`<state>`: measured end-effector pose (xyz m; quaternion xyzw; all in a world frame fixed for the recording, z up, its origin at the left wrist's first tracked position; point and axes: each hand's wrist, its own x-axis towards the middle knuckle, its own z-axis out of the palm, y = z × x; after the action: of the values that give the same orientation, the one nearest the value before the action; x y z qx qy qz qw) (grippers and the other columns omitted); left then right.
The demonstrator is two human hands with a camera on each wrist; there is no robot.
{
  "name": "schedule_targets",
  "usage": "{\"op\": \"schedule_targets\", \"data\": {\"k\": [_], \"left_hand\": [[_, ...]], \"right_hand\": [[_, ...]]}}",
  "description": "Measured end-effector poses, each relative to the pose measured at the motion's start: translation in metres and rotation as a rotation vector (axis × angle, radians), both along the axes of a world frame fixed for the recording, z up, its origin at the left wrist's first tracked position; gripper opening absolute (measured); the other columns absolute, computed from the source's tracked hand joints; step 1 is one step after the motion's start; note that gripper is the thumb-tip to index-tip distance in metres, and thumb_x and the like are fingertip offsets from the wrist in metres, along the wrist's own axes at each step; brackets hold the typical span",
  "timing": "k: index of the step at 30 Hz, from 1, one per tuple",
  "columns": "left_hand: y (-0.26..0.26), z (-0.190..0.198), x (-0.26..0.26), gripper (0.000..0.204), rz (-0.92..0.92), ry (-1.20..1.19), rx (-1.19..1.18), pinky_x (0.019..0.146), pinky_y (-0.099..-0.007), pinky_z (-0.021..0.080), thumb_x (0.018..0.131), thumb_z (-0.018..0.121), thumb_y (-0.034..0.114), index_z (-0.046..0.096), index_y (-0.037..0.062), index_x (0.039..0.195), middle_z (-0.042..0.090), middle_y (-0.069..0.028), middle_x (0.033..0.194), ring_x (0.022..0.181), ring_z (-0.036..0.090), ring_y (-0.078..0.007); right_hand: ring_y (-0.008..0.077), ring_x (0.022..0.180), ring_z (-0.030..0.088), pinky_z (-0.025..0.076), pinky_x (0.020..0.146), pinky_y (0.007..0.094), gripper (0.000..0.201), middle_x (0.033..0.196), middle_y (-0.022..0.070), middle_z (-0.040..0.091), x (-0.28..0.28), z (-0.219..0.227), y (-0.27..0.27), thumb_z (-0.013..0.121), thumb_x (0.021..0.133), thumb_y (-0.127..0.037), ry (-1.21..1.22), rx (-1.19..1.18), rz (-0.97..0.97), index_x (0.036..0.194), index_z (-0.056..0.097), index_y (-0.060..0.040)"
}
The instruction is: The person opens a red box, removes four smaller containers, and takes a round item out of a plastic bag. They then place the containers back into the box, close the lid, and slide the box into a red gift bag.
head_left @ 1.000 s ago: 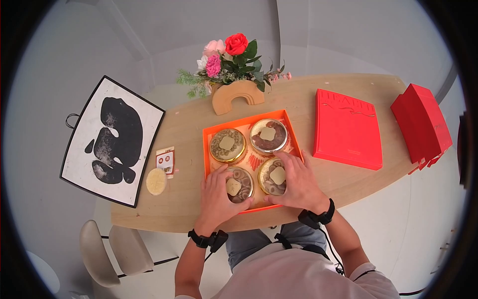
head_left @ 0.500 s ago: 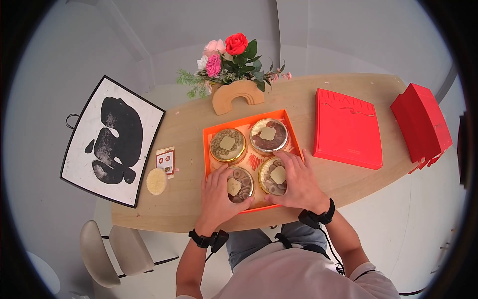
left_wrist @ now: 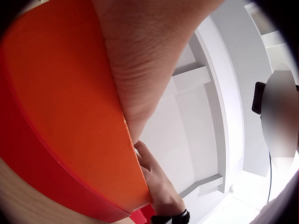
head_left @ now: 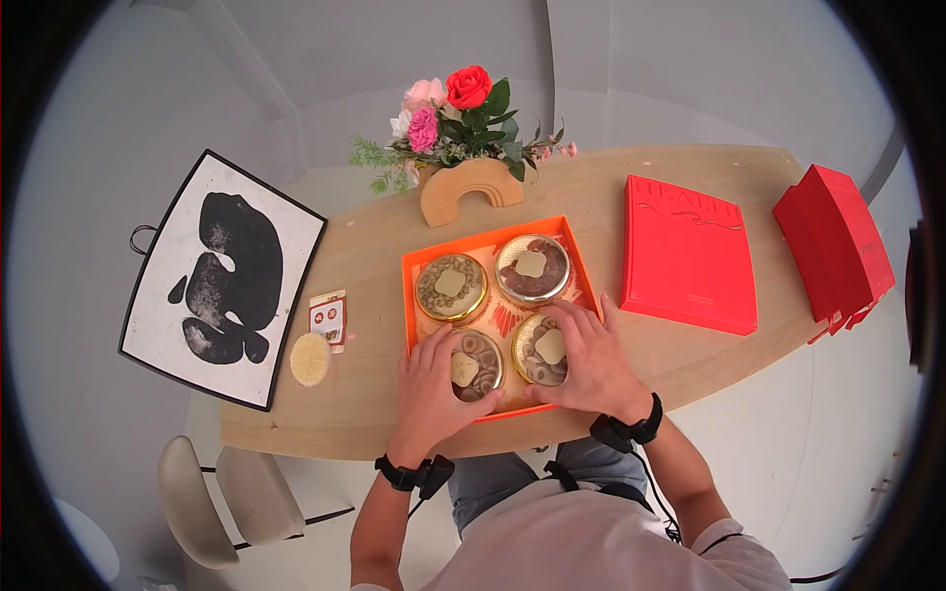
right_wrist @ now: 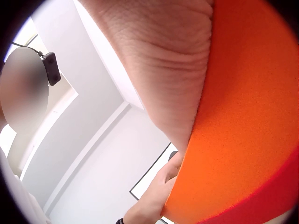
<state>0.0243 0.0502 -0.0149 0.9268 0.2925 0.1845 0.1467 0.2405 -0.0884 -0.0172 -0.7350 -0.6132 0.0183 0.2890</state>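
Note:
An orange box (head_left: 411, 335) lies on the wooden table, holding round clear-topped jars with gold labels. My left hand (head_left: 431, 386) curves around the near-left jar (head_left: 483, 362), its thumb at the jar's near side and fingers at the far left side. Around the near-right jar (head_left: 537, 366), which has a gold rim and pale round pieces inside, my right hand (head_left: 588, 364) closes with thumb and fingers. Behind them sit a jar of small round pieces (head_left: 451, 303) and a jar of dark reddish pieces (head_left: 533, 283). In both wrist views the box wall (left_wrist: 70, 107) hides the fingertips.
A red flat box (head_left: 687, 258) and a red bag (head_left: 838, 246) are on the right. Flowers in an arched wooden vase (head_left: 471, 187) stand behind. On the left are a black-and-white picture bag (head_left: 227, 281), small cards (head_left: 328, 317) and a pale oval piece (head_left: 310, 359).

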Motion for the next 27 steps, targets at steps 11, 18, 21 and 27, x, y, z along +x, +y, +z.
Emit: {"op": "schedule_targets", "data": {"k": [11,18,21,27], "left_hand": [[-0.0007,0.0004,0.0002,0.085,0.006,-0.001,0.007,0.114,-0.0484,0.033,0.069,0.087,0.044,0.052,0.0046,0.135,0.052,-0.0147,0.144,0.132,0.048,-0.0316],[-0.0009,-0.0007,-0.0002,0.085,0.01,-0.017,-0.003,0.115,-0.0493,0.032,0.068,0.087,0.044,0.054,0.0046,0.135,0.053,-0.0146,0.144,0.132,0.048,-0.0318],[-0.001,-0.0009,-0.0004,0.085,0.012,-0.019,-0.004,0.115,-0.0496,0.032,0.068,0.087,0.044,0.054,0.0047,0.136,0.053,-0.0146,0.144,0.132,0.048,-0.0319],[-0.0008,-0.0019,-0.0007,0.085,0.018,-0.02,-0.013,0.115,-0.05,0.032,0.068,0.087,0.045,0.054,0.0053,0.136,0.053,-0.0145,0.144,0.133,0.048,-0.0319]], "right_hand": [[0.0326,0.131,0.051,0.019,0.121,0.0625,0.101,0.139,0.0168,0.053,-0.0001,-0.0006,0.0007,0.088,0.062,-0.053,-0.019,-0.031,-0.009,0.14,0.045,-0.0055],[0.0324,0.132,0.051,0.019,0.121,0.0625,0.099,0.139,0.017,0.054,0.0002,-0.0006,0.0004,0.087,0.063,-0.051,-0.017,-0.012,-0.005,0.14,0.045,-0.0057],[0.0323,0.133,0.05,0.019,0.121,0.0625,0.099,0.139,0.0168,0.054,0.0001,-0.0006,0.0003,0.087,0.063,-0.051,-0.013,-0.01,-0.005,0.14,0.045,-0.0057],[0.0321,0.134,0.049,0.02,0.121,0.0628,0.099,0.141,0.0164,0.054,0.0007,0.0003,-0.0002,0.088,0.063,-0.051,0.002,-0.011,-0.004,0.141,0.045,-0.0057]]}}
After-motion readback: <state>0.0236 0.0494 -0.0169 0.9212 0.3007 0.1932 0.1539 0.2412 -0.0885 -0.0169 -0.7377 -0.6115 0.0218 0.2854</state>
